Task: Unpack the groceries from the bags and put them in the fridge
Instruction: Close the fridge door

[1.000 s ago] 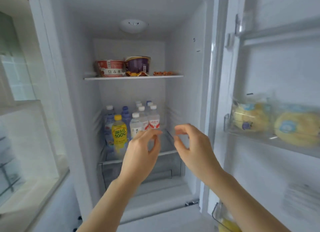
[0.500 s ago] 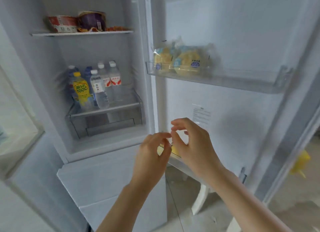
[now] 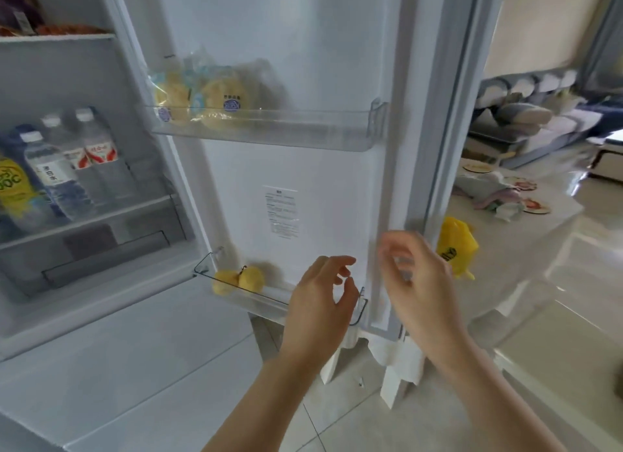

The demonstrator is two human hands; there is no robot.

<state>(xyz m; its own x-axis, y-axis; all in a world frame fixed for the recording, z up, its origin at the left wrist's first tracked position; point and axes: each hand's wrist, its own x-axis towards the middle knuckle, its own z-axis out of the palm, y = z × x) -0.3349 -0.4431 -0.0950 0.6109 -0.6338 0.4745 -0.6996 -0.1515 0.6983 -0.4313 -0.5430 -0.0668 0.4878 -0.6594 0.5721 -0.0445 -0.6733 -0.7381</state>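
Both hands are raised before the open fridge door [image 3: 303, 64], holding nothing. Left hand [image 3: 318, 303]: fingers loosely curled, empty. Right hand [image 3: 421, 283]: fingers relaxed, blurred, empty. The yellow bag [image 3: 455, 249] lies to the right, beyond the door's edge, nearest the right hand and hanging roughly upright. Counts: one bag visible; two yellow fruits [image 3: 239, 279] in the lower door bin [image 3: 269, 300]; two clear bread packs [image 3: 202, 97] in the upper bin [image 3: 303, 134], possibly more.

My white fridge's open door [image 3: 303, 47] holds clear-wrapped yellow buns [image 3: 215, 97] on its upper shelf, two yellow fruits [image 3: 241, 279] below.
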